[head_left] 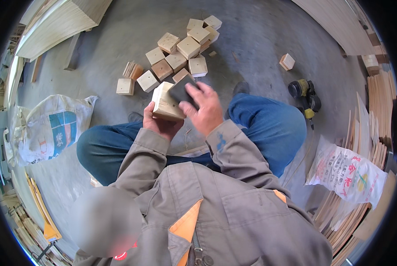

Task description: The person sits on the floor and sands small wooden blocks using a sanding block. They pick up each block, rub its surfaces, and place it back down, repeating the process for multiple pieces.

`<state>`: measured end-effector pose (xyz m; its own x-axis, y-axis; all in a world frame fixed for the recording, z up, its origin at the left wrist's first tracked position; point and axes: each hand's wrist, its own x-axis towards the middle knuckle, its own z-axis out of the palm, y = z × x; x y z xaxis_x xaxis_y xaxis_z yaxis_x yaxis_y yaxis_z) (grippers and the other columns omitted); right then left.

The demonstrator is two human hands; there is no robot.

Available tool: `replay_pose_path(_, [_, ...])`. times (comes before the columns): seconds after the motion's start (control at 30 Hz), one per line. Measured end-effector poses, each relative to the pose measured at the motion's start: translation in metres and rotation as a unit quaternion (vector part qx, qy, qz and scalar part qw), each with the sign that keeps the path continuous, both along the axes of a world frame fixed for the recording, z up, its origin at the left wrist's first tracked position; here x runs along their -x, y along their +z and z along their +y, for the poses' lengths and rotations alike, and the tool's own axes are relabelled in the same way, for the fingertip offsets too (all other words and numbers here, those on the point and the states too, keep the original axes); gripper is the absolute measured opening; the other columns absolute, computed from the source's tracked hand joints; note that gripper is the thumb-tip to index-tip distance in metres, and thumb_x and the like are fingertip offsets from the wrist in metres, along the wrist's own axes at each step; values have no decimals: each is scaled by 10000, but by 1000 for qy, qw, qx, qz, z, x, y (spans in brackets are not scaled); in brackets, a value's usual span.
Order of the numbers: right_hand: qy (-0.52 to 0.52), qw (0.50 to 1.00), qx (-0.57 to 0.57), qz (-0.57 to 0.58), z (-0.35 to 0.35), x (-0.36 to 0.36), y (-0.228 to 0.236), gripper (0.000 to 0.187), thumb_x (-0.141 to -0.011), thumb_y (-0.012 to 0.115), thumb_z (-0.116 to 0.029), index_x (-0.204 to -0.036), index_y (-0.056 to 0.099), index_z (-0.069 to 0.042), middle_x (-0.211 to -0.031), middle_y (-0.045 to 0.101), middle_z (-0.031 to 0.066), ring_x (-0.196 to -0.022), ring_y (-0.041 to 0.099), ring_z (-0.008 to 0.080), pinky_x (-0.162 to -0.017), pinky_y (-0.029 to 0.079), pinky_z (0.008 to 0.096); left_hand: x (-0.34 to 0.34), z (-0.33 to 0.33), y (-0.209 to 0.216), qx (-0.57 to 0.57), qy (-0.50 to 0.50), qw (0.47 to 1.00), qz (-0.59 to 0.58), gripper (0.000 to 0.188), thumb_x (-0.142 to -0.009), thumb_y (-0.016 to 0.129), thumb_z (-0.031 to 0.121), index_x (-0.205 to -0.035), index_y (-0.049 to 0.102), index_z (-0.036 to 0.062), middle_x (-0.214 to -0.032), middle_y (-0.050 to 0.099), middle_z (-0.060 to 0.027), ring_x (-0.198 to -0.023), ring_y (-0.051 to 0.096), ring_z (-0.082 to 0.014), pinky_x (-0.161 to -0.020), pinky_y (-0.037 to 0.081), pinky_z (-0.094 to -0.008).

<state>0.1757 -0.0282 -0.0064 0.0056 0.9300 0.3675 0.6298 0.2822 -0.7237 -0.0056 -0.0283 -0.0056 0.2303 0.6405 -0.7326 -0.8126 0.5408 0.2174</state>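
Observation:
My left hand (162,127) grips a pale wooden block (166,106) from below and the left, holding it up between my bent knees. A flat dark sanding pad (179,92) is in my right hand (207,108), its fingers closed over the pad's right side. The pad is tilted and lies against the block's upper right side; the exact contact is partly hidden. Just beyond my hands, a loose group of similar wooden blocks (176,61) sits on the concrete floor, some close together, some with a small dark hole in the top.
A single block (287,62) lies off to the right, with a black and yellow-green power tool (305,95) nearer me. White sacks stand left (30,133) and right (344,170). Wood strips (380,106) line the right; stacked boards (59,29) stand far left.

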Motion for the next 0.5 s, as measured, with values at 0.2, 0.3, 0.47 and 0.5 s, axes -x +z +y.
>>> replay_pose_path(0.2, [-158,971,87,160,22,-39,-6,507,-894,785,-294,-1300,672,-12,-1249,662,212,-1155,637,340,-1017,498,395,6,-2,7,-155,-139,973,-102,760,-826,650,571,-1474,503,201,-1391,606,-99,-1232,606,-324,-892,544,-553])
replay_pose_path(0.3, [-117,960,86,241,20,-43,5,501,-911,778,-289,-1302,666,4,-1241,668,195,-1129,649,300,-1007,500,368,2,-2,4,-173,-146,973,-46,847,-788,714,514,-1513,442,173,-1413,591,-115,-1276,589,-351,-924,533,-588])
replay_pose_path(0.47, [-24,888,192,417,14,-43,28,503,-927,773,-275,-1320,653,15,-1201,679,164,-1077,662,218,-968,508,314,7,-4,-3,-195,-154,969,-4,828,-787,736,429,-1508,449,140,-1434,583,-123,-1292,590,-355,-988,521,-594])
replay_pose_path(0.5, [-8,884,206,419,13,-42,34,502,-929,772,-271,-1320,652,19,-1193,685,163,-1076,662,208,-964,509,308,7,-4,-4,-201,-153,968,4,815,-790,734,432,-1503,455,151,-1429,587,-119,-1288,592,-350,-985,527,-585])
